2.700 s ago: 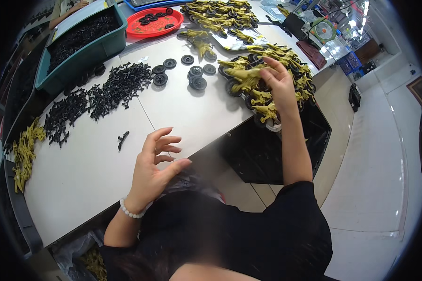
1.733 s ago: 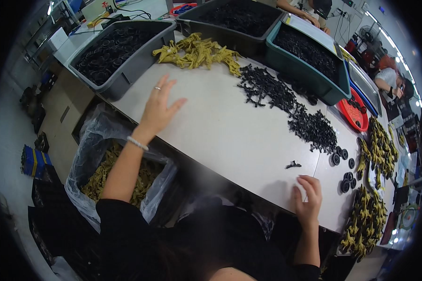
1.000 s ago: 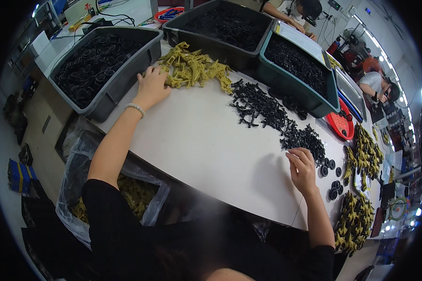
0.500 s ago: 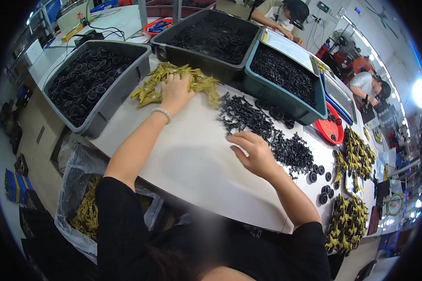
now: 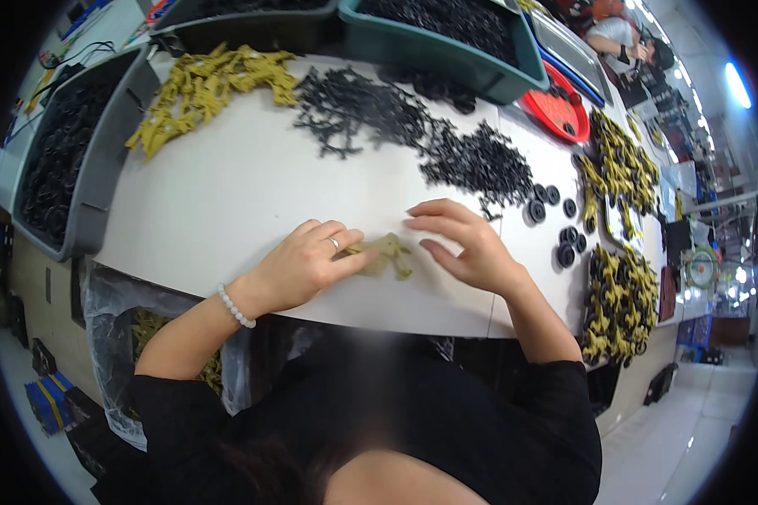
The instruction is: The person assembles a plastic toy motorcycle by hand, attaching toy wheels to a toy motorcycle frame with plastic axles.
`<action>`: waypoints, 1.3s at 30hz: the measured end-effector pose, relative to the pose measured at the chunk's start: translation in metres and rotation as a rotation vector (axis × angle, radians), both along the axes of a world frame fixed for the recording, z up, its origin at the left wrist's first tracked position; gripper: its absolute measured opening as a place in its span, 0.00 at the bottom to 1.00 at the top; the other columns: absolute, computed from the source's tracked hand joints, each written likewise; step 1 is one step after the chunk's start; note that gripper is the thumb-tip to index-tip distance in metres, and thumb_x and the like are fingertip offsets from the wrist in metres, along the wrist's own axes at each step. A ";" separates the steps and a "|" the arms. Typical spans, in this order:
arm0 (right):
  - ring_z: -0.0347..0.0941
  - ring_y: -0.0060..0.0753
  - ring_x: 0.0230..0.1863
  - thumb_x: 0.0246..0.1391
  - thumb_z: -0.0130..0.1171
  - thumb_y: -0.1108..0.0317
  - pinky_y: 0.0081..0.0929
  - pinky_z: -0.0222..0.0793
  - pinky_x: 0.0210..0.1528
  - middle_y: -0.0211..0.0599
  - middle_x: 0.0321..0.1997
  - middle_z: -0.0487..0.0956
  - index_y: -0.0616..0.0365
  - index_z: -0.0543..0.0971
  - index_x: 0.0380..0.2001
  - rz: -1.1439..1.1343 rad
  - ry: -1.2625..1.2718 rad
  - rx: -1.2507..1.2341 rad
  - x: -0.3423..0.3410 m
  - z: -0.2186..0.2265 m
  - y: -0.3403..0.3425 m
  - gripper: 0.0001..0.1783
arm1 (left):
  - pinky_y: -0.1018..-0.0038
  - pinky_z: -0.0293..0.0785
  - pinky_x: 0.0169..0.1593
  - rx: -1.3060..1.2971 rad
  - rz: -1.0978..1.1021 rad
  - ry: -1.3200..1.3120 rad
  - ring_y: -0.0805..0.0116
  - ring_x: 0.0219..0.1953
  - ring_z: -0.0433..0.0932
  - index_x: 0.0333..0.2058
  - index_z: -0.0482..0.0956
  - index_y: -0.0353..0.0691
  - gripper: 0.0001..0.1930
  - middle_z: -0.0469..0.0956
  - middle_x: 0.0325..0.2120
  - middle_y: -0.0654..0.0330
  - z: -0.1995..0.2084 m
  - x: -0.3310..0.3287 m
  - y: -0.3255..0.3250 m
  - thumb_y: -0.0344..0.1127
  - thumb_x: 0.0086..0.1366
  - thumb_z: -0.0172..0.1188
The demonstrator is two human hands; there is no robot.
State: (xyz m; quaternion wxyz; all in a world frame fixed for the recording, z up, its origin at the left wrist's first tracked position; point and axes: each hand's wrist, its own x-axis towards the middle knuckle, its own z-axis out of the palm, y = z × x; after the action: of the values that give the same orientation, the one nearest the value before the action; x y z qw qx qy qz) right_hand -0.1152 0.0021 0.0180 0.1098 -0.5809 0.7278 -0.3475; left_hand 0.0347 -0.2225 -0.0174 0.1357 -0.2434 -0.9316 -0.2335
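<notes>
Near the front edge of the white table, my left hand (image 5: 307,263) grips a small olive-yellow plastic part (image 5: 387,255), its irregular end jutting out toward the right. My right hand (image 5: 467,246) hovers just beyond that end, fingers apart, with nothing in it. Farther off lies a heap of the same yellow parts (image 5: 219,80) at the left. Beside it spreads a pile of small black plastic pieces (image 5: 480,164), reaching from the middle to the right. Several black wheels (image 5: 536,211) lie right of my right hand.
A grey bin of black rings (image 5: 101,160) stands at the left edge. A teal bin of black pieces (image 5: 514,63) is at the back, near a red tray (image 5: 556,126). Yellow parts fitted with black wheels (image 5: 619,307) are stacked at the right. Below the table hangs a plastic-lined container (image 5: 114,362).
My left hand has come back from the yellow heap toward me with one yellow part. My right hand stays open beside it. The view has shifted, and the bins sit higher.
</notes>
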 end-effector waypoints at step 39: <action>0.75 0.37 0.44 0.40 0.57 0.71 0.35 0.68 0.44 0.41 0.49 0.76 0.56 0.75 0.33 -0.058 0.424 -0.056 0.029 -0.033 0.115 0.12 | 0.76 0.62 0.16 0.077 0.172 0.235 0.69 0.14 0.69 0.23 0.75 0.34 0.10 0.69 0.18 0.62 -0.021 -0.014 0.182 0.34 0.53 0.65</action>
State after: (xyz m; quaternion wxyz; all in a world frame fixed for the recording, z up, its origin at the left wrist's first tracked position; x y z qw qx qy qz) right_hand -0.0863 0.1166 -0.0149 -0.0719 -0.6227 0.7410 -0.2408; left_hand 0.0202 -0.0410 -0.0386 0.2724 -0.1829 -0.9171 -0.2264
